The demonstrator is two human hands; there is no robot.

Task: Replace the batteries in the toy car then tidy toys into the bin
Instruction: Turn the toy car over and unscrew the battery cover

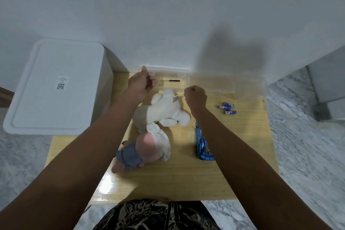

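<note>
A blue toy car (202, 144) lies on the wooden table (168, 179), partly hidden under my right forearm. Three blue batteries (227, 108) lie loose to the right of my right hand. A small clear box (168, 70) stands at the table's far edge with a dark screwdriver (174, 80) inside. My left hand (141, 83) grips the box's left end, thumb up and fingers curled. My right hand (196, 96) is curled into a fist at the box's front right corner and appears to pinch it. A white plush toy (164, 110) and a doll in blue shorts (133, 155) lie between my forearms.
A large white bin (56, 87) with its lid on stands left of the table. A clear lid (212, 82) and another clear container (250, 87) sit at the far right of the table, against the white wall. The floor around is marbled tile.
</note>
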